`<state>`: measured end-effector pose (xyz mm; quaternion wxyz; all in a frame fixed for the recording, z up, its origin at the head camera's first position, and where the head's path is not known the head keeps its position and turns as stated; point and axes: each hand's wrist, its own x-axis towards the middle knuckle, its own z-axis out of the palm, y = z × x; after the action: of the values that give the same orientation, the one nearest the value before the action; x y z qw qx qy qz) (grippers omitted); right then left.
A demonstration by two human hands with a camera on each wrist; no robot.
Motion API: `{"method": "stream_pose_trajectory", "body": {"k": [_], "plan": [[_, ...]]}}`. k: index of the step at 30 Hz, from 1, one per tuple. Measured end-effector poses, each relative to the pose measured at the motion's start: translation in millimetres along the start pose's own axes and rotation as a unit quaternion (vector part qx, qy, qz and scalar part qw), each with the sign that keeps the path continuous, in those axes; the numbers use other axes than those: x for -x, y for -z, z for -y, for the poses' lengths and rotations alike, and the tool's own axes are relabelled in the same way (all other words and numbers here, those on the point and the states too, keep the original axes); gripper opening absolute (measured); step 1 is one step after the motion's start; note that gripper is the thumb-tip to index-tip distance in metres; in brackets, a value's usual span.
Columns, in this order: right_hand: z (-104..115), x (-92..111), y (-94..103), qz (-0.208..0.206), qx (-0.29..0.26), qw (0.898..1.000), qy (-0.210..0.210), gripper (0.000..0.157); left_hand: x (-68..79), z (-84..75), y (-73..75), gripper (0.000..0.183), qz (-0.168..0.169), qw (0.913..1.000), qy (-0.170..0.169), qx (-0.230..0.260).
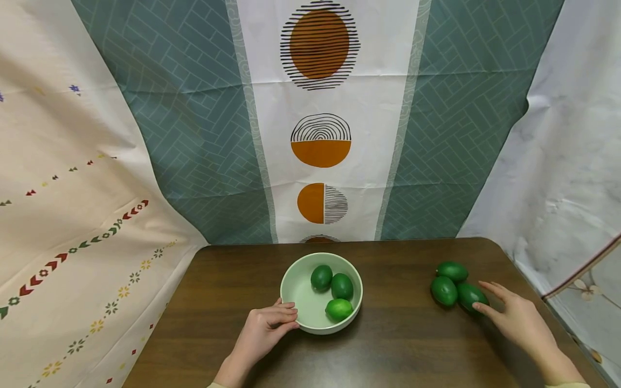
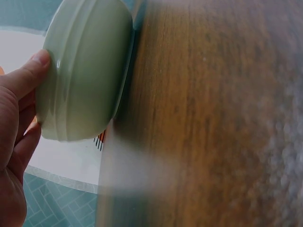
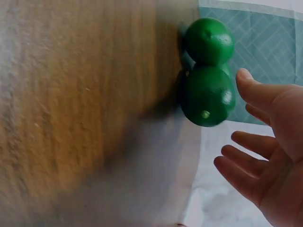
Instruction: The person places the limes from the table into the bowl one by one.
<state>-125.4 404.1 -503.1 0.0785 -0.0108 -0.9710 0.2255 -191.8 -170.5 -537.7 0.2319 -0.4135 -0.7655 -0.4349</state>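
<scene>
Three limes (image 1: pixel 453 288) lie near the table's (image 1: pixel 398 345) right edge; the spread, empty right hand (image 1: pixel 516 318) reaches them while the left hand (image 1: pixel 264 328) steadies the bowl (image 1: pixel 291 291), fingers curled on its rim.

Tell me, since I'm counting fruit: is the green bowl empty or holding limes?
Holding limes: three limes lie inside the bowl, which stands upright on the table.
</scene>
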Motion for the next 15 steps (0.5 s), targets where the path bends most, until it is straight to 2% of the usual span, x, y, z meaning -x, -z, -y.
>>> {"method": "stream_pose_trajectory", "body": {"k": [4,10,15], "plan": [[2,-4,-9.0,0.013,-0.006,1.000,0.010,0.073,-1.0,-1.6,0.8,0.020,0.002,1.0000,0.002,0.002],[6,-9,-19.8,-0.012,0.002,1.000,0.019,0.075,-2.5,-2.9,1.5,0.020,0.006,1.0000,0.004,0.006],[9,-12,-21.5,-0.003,0.004,1.000,0.009,0.073,-1.3,-2.1,1.3,0.020,0.005,1.0000,0.004,0.004]]}}
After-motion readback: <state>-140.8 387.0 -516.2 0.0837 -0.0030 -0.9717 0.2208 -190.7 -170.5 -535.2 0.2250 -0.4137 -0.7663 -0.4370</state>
